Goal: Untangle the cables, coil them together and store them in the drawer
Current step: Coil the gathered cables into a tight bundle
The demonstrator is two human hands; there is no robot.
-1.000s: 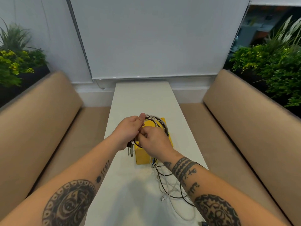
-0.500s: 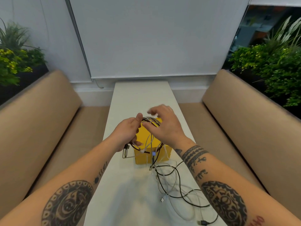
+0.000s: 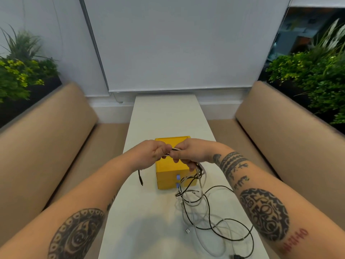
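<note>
Nearest me, loose black and white cables (image 3: 209, 217) sprawl over the right half of the desk (image 3: 149, 230), with loops reaching its right edge. One black plug (image 3: 236, 256) lies at the near end. Open desk surface sits left of the pile. Strands rise from the pile to my hands. Right hand (image 3: 192, 153) has its fingers curled, pinching a black-and-white bundle. Left hand (image 3: 149, 154) pinches the same bundle just beside it, and a black cable end (image 3: 140, 177) dangles below. Both hands hover over the yellow drawer box (image 3: 168, 176). Its two front drawers look closed; I cannot tell the contents. Beyond the box, open desk runs to the wall. Tan padded seats (image 3: 46, 137) flank both long edges.
</note>
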